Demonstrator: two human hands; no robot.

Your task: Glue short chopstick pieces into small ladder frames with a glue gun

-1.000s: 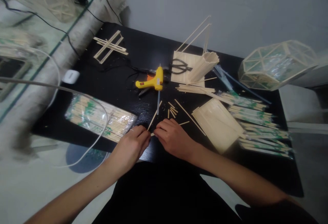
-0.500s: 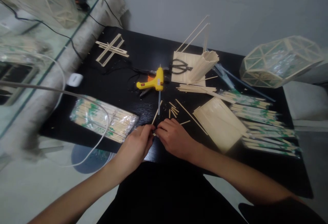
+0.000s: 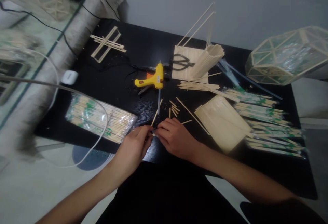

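My left hand (image 3: 137, 142) is closed at the near edge of the black table, its fingers pinching a thin wooden stick (image 3: 157, 112) that slants up and away. My right hand (image 3: 176, 137) is closed right beside it, fingertips almost touching the left ones. What the right fingertips pinch is small and mostly hidden; a pale stick end shows between the hands. Just beyond lie several short cut stick pieces (image 3: 174, 108) and a longer loose stick (image 3: 192, 116). A yellow glue gun (image 3: 156, 77) stands past them, a clear glue stick (image 3: 159, 101) pointing from its back towards my hands.
Left lies a plastic pack of sticks (image 3: 98, 118), crossed by a white cable (image 3: 104, 130). Scissors (image 3: 180, 62) and a stick cylinder (image 3: 207, 61) rest on a wooden panel (image 3: 178, 73). Rightward are a wooden slab (image 3: 222, 123), opened stick packs (image 3: 271, 128) and a faceted frame (image 3: 284, 58).
The view has shifted slightly, so things on the table appear a little displaced. Both hands keep nearly the same place and pose.
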